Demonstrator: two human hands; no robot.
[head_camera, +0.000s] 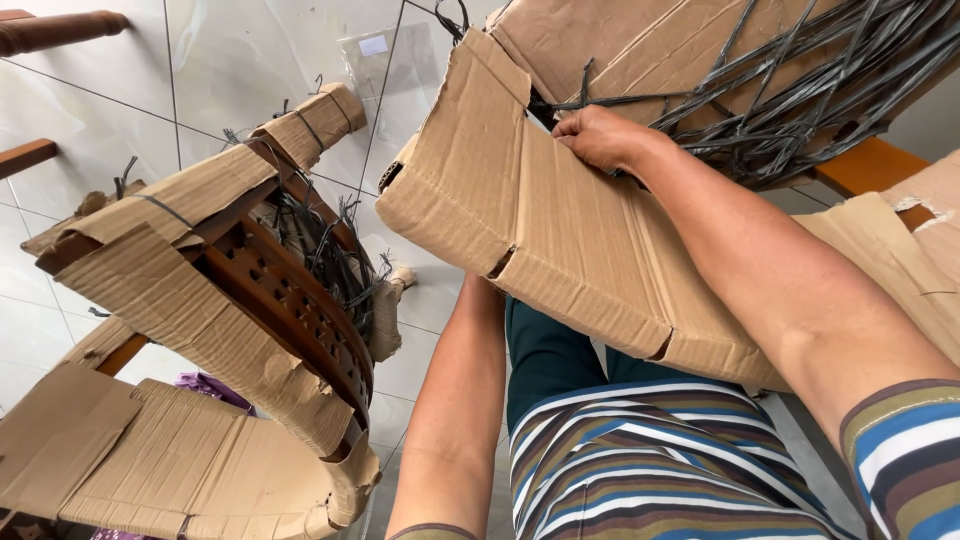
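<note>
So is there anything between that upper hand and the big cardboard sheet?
No. The right hand already rests on the cardboard sheet, at its top edge beside the black straps. The left hand is hidden beneath the sheet.

Two arms reach out, but only one hand shows: the right hand (600, 135), its grip closed on the top edge of one large folded cardboard sheet (560, 240). One wooden chair (300, 300) lies on the tiled floor (230, 60), with roughly four cardboard wrappings on or beside it, though overlaps make that count unsure. One tangle of black plastic straps (800, 90) lies on another cardboard piece. One clear plastic bag (375, 50) lies on the floor.
</note>
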